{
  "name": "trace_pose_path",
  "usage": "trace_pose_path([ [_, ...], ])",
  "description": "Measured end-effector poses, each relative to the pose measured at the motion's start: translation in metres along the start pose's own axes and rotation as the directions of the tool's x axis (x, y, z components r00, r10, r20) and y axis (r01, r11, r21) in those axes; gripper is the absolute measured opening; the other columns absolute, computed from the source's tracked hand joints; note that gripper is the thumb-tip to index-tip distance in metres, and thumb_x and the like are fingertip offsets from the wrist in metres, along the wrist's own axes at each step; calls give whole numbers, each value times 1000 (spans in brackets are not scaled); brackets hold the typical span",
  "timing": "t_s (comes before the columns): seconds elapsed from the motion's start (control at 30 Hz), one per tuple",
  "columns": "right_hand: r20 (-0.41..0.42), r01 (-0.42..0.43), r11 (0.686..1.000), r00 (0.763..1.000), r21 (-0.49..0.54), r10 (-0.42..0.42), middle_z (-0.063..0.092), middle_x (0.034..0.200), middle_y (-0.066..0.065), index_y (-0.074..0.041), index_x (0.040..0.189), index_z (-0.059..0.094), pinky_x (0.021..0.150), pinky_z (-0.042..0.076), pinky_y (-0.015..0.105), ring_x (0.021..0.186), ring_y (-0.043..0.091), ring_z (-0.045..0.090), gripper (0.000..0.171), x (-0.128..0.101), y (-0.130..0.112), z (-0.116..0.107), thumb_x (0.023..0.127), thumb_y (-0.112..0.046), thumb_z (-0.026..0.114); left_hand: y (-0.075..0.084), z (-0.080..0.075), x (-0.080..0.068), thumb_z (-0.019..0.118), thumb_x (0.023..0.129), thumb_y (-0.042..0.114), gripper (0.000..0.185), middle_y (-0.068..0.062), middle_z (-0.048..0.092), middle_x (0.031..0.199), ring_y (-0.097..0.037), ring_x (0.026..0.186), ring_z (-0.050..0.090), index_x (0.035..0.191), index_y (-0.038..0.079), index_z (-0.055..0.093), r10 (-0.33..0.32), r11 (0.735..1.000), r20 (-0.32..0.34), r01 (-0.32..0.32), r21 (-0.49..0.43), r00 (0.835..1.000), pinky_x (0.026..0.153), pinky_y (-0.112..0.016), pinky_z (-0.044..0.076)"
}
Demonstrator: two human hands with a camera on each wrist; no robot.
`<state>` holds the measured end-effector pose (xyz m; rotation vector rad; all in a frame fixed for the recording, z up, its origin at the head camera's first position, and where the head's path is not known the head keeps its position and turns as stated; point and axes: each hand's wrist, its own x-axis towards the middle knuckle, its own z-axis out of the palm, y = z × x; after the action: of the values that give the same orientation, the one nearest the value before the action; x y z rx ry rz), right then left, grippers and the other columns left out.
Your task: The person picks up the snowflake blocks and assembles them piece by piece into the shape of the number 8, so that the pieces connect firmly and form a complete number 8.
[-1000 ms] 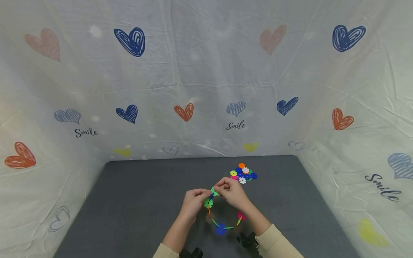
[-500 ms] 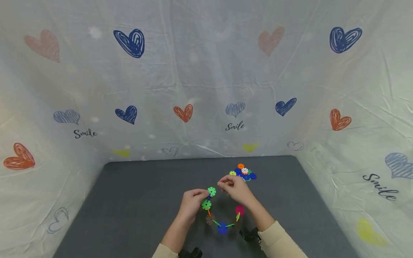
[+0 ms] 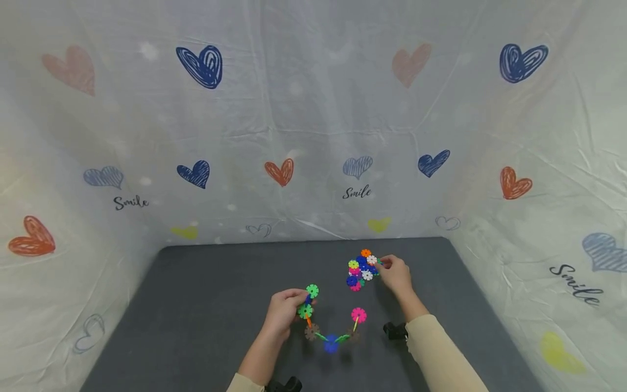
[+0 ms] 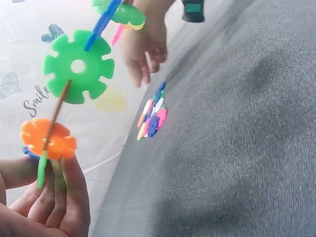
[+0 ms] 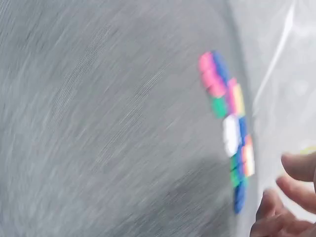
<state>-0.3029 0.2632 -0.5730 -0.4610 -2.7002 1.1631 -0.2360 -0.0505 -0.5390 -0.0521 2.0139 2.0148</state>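
Note:
My left hand [image 3: 280, 316] pinches a chain of notched plastic interlocking discs near its far-left end. Seen from above, the chain bends in a U, from green discs [image 3: 306, 311] through a blue disc [image 3: 331, 343] at the bottom to a pink disc [image 3: 359, 315] on the right. In the left wrist view, an orange disc [image 4: 48, 139] and a green disc [image 4: 78, 66] hang above the left fingers. My right hand [image 3: 397, 277] hovers at the right side of a pile of loose discs [image 3: 362, 265]. The right wrist view shows right fingers [image 5: 298, 190] parted, holding nothing.
A dark grey table [image 3: 220, 305] lies under everything. Behind and beside it hangs a white curtain [image 3: 313, 109] printed with hearts. A black wrist strap device [image 3: 394, 330] sits at the right wrist, another [image 3: 284, 385] at the left.
My right hand has let go of the chain's green disc and moved right and away to the loose pile. My left hand has shifted slightly left with the chain, which now opens wider.

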Motion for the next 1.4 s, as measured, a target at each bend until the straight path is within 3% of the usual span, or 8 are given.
trace_pose_path([
  [0.17,-8,25,992,1000,-126,-26,61,120,29,3,135,60,95,49,57,107,43,61,46,3,17,4,98,-24,67,1,1,0,59,103,19,30,-19,76,104,-14,81,71,118,-5,69,5,1000,3,-5,-12,1000,67,-32,54],
  [0.3,5,23,985,1000,-170,-23,59,122,29,-1,138,59,100,46,59,114,45,58,49,1,28,7,98,-26,68,0,1,-1,59,103,19,31,-18,76,103,-14,81,70,119,-5,69,-3,1000,4,3,-10,1000,67,-32,54],
  [0.6,-176,26,999,984,-31,-31,70,113,24,-1,118,73,94,49,55,107,40,64,27,-4,31,8,98,-18,67,0,6,3,62,101,22,29,-18,76,104,-22,88,73,114,-2,72,-5,1000,22,6,-29,1000,69,-30,55],
  [0.8,-293,109,991,952,75,-83,75,95,17,-1,107,77,73,54,42,81,29,68,24,-22,12,4,99,-22,67,-2,7,3,60,101,19,27,-14,77,98,-14,78,70,112,-3,72,-15,1000,9,15,-17,1000,67,-32,55],
  [0.93,-231,191,976,959,109,-162,75,88,12,-2,103,77,60,51,29,70,19,65,22,-37,-19,2,96,-22,71,-1,6,5,60,100,19,28,-12,77,95,-16,77,70,110,-3,73,-5,1000,-7,4,-20,1000,65,-30,54],
  [1.1,-91,269,946,962,179,-256,75,89,7,-8,100,79,57,50,26,69,17,64,17,-61,-55,2,92,-23,76,1,6,6,61,99,20,27,-14,76,96,-19,79,69,109,-3,73,6,1000,-25,-6,-16,1000,65,-29,54],
  [1.27,57,303,920,944,249,-326,75,85,3,-14,97,79,63,53,23,71,12,64,10,-85,-74,11,92,-21,75,0,8,5,61,99,19,26,-15,76,96,-19,79,69,107,-3,74,1,1000,-46,-1,-9,999,66,-29,54],
  [1.4,107,355,899,914,258,-392,74,85,-3,-15,96,78,66,55,23,72,8,64,6,-96,-78,18,92,-19,76,2,9,3,61,99,21,27,-14,76,94,-18,79,68,106,-2,74,7,1000,-50,-7,-9,999,67,-29,54],
])
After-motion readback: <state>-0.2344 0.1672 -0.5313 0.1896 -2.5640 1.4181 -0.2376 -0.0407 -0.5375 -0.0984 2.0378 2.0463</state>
